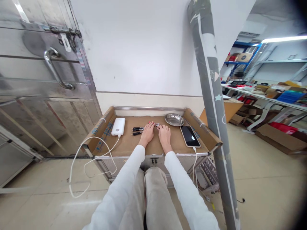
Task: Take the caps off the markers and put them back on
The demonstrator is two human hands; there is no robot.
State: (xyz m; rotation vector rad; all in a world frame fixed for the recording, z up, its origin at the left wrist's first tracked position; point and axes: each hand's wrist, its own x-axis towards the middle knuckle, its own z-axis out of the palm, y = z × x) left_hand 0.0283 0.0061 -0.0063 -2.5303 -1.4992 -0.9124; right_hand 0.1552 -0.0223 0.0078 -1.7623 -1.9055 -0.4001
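Observation:
My left hand (148,132) is over the middle of the brown cardboard surface, fingers bent down on a slim pen-like stick (157,124) with dark and silvery parts. Close beside it, my right hand (164,134) has its fingertips on the right end of the same stick. Most of the stick is hidden under the fingers, and a small red spot shows at the left fingertips. Several black pen-like sticks (137,129) lie side by side just left of my left hand, which partly covers their right ends. Their exact kind is too small to tell.
A white power bank (118,126) with a looping white cable lies left. At right are a shallow metal bowl (174,119) and a phone (190,136) on a cable. Cardboard-covered side walls (203,129) edge the surface. A tall grey roll (217,95) leans at right.

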